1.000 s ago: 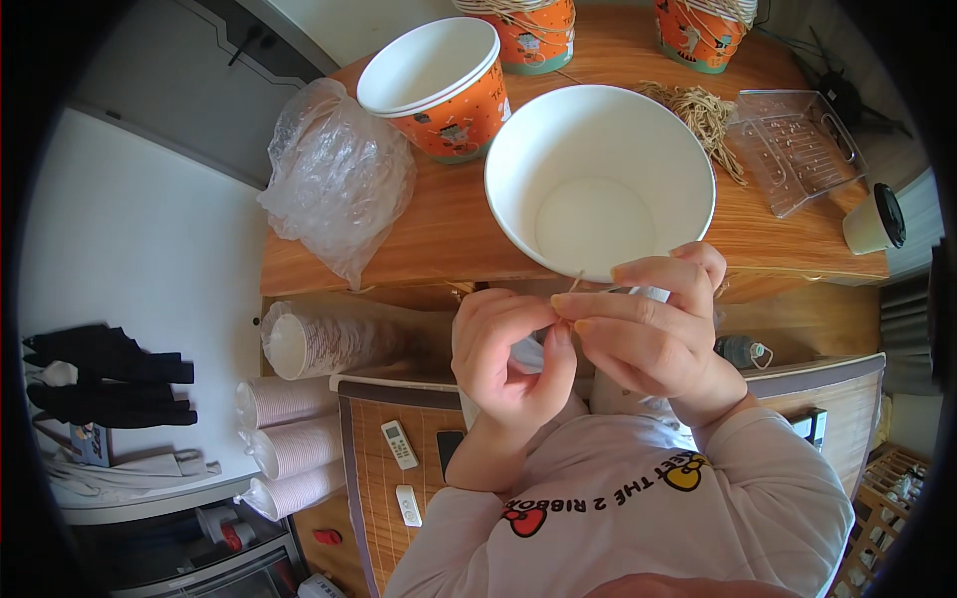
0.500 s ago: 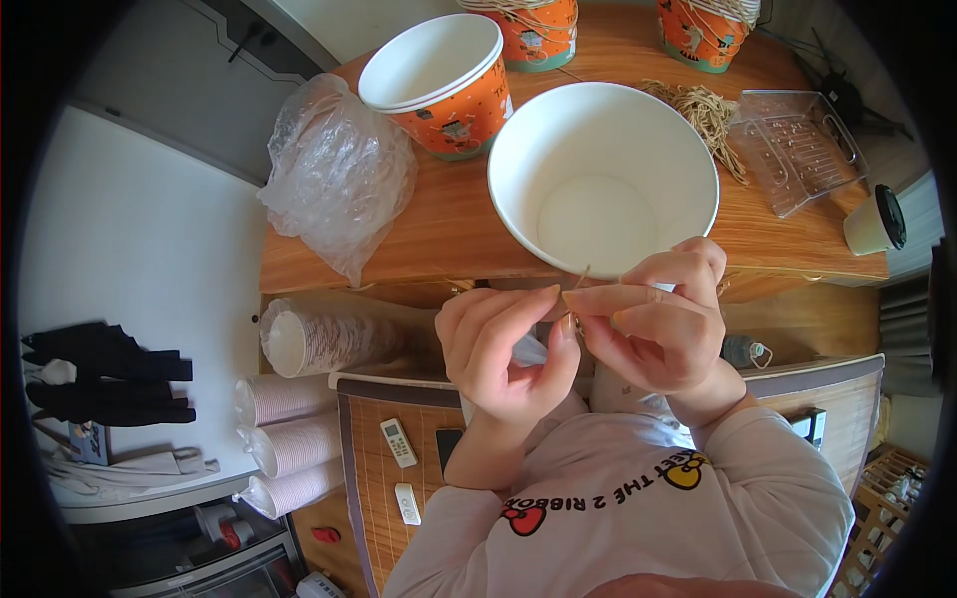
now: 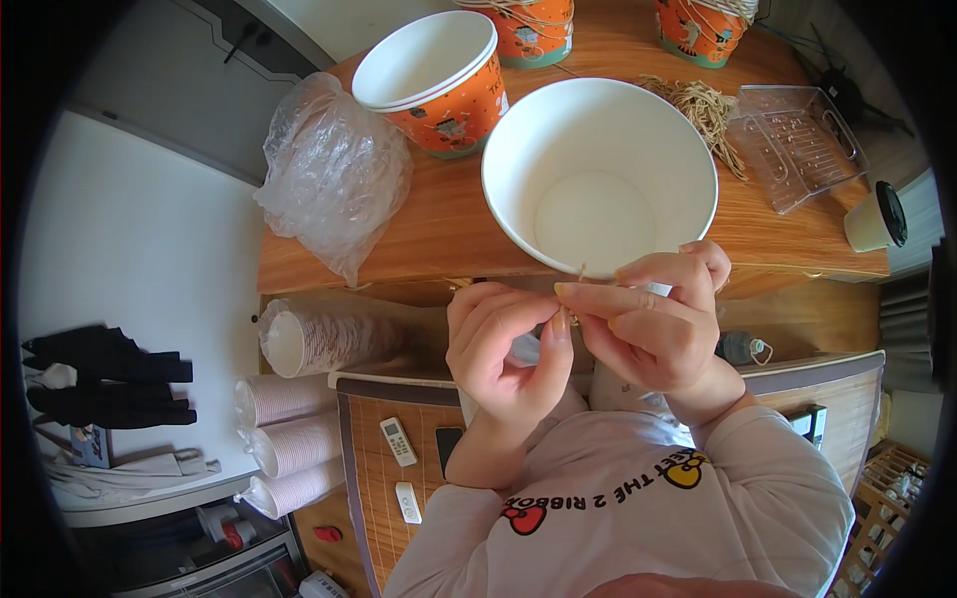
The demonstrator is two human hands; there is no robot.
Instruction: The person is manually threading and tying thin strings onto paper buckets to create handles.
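Far left we've got some dark clothes (image 3: 110,377) against a white surface, then plastic-wrapped stacks of pale cups or bowls (image 3: 296,446) lying on their sides, lower than the bench (image 3: 429,241). Up on that bench there's a crumpled clear plastic bag (image 3: 339,169), and next along, a white remote (image 3: 399,443) on the mat below. Back on top, the nested orange tubs (image 3: 454,118) stand just beside the bag.

Now the middle bit: our left hand (image 3: 510,349) has its thumb and index finger drawn in narrow, pinching a thin tan cord (image 3: 582,270) whose end pokes up between the two hands. Right behind it is the big white tub (image 3: 598,179), mouth facing us, near rim sticking out past the bench's front edge. Our right hand (image 3: 656,321) is pinching at the same cord, fingertips meeting the left ones; we can't tell whether its knuckles touch the rim.

Further right we see a loose heap of tan cord (image 3: 710,118), a clear plastic tray (image 3: 797,149) and a pale cup with a black lid (image 3: 873,219).
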